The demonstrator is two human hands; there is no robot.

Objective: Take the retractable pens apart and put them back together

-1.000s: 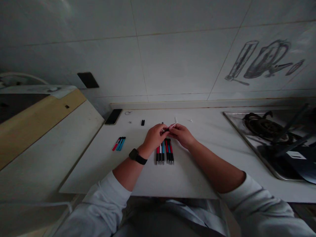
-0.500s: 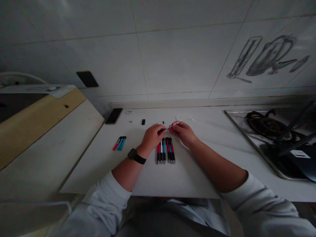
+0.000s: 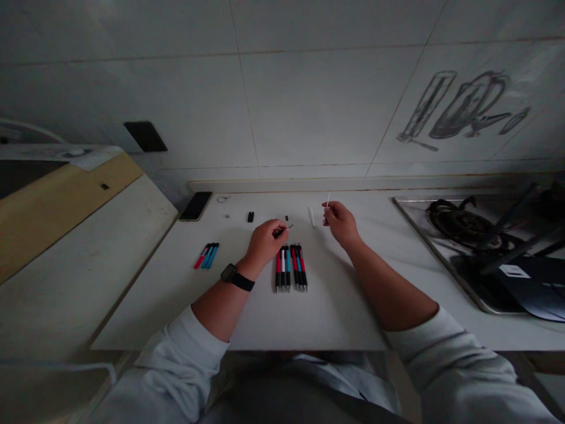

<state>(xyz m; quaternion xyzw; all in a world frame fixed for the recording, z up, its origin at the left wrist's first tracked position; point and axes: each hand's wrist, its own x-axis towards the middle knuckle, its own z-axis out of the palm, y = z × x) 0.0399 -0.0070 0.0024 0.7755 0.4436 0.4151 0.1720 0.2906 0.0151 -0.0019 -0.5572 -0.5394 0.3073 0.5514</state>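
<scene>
Drawn apart since half a second ago, the left hand (image 3: 263,240) is closed on a dark pen part (image 3: 285,229) above the row of pens (image 3: 289,268) at mid-desk (image 3: 335,312). The right hand (image 3: 341,221) is pinched on a thin white refill (image 3: 327,202) near the rear edge.

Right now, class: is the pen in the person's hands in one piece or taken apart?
Taken apart: the left hand pinches a dark pen piece, the right hand holds a thin white tube, well apart.
</scene>
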